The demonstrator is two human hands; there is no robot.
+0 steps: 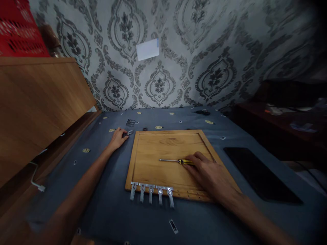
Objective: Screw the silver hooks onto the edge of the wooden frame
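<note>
"Holding a yellow-and-black screwdriver (182, 161), your right hand (207, 172) is closed around the handle, over the right half of the wooden board (153, 149). The shaft points toward the board's left side; contact between tip and board cannot be confirmed."

"And the left hand (119, 139)?"

"You have it just outside the board's far left corner, fingertips at a small metal piece (130, 132). Whether they are clamped on that piece or merely resting beside it, I cannot tell."

"What is recorded at the board's near edge?"

"Five metal fittings (151, 194), set side by side along the left part of that edge, their arms projecting past it toward you. A few small dark dots mark the edge to the right of the row."

"And around the board?"

"Beneath it you have a blue-grey printed cloth (107, 183). Beyond its far left corner lies a small cluster of metal parts (131, 123). Past its far right corner is a dark object (203, 112), too dim to identify. To its right, apart from it, lies a flat black slab (260, 175). Well to its left stands a brown wooden cabinet (41, 112)."
</note>
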